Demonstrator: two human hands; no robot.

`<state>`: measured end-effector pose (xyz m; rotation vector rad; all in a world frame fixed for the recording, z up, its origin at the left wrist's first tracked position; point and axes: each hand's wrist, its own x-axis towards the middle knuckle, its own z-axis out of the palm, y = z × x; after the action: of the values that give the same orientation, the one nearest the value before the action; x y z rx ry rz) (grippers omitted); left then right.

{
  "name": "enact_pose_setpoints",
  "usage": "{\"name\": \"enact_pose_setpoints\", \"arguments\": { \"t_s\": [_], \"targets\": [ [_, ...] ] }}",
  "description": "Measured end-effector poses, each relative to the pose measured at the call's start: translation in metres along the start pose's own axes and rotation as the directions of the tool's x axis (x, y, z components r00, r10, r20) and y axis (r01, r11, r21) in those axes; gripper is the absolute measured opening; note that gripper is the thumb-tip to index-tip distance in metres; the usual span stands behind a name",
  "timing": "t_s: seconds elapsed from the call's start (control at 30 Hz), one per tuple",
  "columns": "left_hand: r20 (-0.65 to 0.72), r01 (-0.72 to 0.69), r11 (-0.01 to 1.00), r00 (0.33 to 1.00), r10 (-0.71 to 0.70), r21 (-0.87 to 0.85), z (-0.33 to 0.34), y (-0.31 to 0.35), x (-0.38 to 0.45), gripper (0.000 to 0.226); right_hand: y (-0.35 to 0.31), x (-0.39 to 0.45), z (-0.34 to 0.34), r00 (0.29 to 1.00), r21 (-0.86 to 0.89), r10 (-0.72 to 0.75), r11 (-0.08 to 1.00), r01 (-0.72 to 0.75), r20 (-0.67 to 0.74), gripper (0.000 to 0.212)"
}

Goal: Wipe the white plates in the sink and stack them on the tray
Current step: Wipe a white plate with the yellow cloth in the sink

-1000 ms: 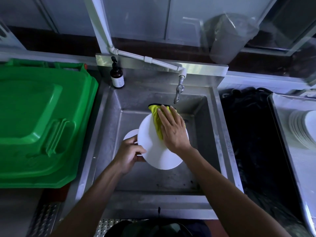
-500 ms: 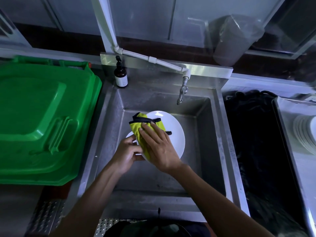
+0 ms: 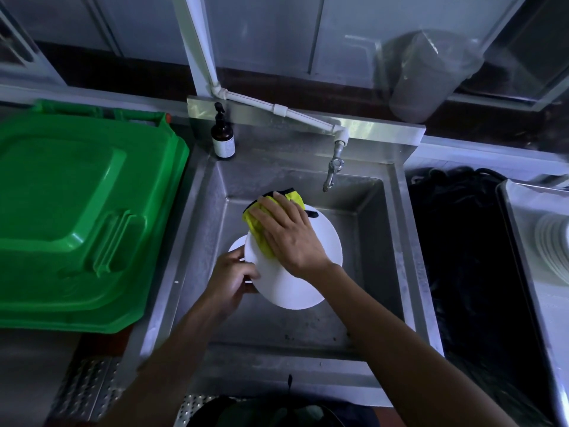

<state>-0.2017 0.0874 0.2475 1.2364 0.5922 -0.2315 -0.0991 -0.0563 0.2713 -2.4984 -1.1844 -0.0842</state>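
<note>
In the head view, a plate (image 3: 295, 272) is held tilted over the sink (image 3: 369, 241), its left rim pinched by the left hand (image 3: 229, 280), while a cloth (image 3: 261, 232) is pressed on it by the flat, spread right hand (image 3: 291, 237). Wiping is judged under way; what seems a second plate lies beneath. Next, a carry to the tray (image 3: 523, 272) at right is called for.

From my feed I see a green bin lid (image 3: 77, 217) left of the basin, a brown pump bottle (image 3: 223, 137) at its back left corner, a white pipe (image 3: 271, 107) feeding the tap (image 3: 332, 171), grey wall panels (image 3: 261, 32) behind, dim bluish light
</note>
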Motion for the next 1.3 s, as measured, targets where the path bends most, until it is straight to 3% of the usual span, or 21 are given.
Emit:
{"name": "enact_pose_setpoints", "arguments": {
  "t_s": [0.23, 0.63, 0.8, 1.1, 1.3],
  "targets": [
    [-0.107, -0.052, 0.993, 0.993, 0.041, -0.108, 0.003, 0.001, -0.002, 0.050, 0.018, 0.012, 0.007, 0.981, 0.024, 0.176, 0.984, -0.174, -0.087, 0.047],
    [-0.253, -0.122, 0.956, 0.966, 0.052, -0.268, 0.008, -0.004, 0.011, 0.038, 0.027, -0.021, 0.046, 0.800, 0.089, 0.591, 0.806, -0.585, -0.097, 0.052],
    [-0.269, -0.140, 0.917, 0.962, 0.038, -0.373, 0.019, 0.001, 0.016, 0.041, -0.001, -0.037, 0.062, 0.746, 0.160, 0.659, 0.750, -0.642, -0.099, 0.053],
    [-0.307, -0.168, 0.901, 0.951, 0.041, -0.401, 0.028, 0.004, 0.019, 0.052, -0.046, -0.047, 0.071, 0.724, 0.284, 0.681, 0.719, -0.634, -0.106, 0.053],
    [-0.277, -0.132, 0.910, 0.961, 0.020, -0.392, 0.025, 0.001, 0.021, 0.049, -0.036, -0.045, 0.058, 0.576, 0.428, 0.808, 0.567, -0.704, -0.123, 0.055]
  ]
}}
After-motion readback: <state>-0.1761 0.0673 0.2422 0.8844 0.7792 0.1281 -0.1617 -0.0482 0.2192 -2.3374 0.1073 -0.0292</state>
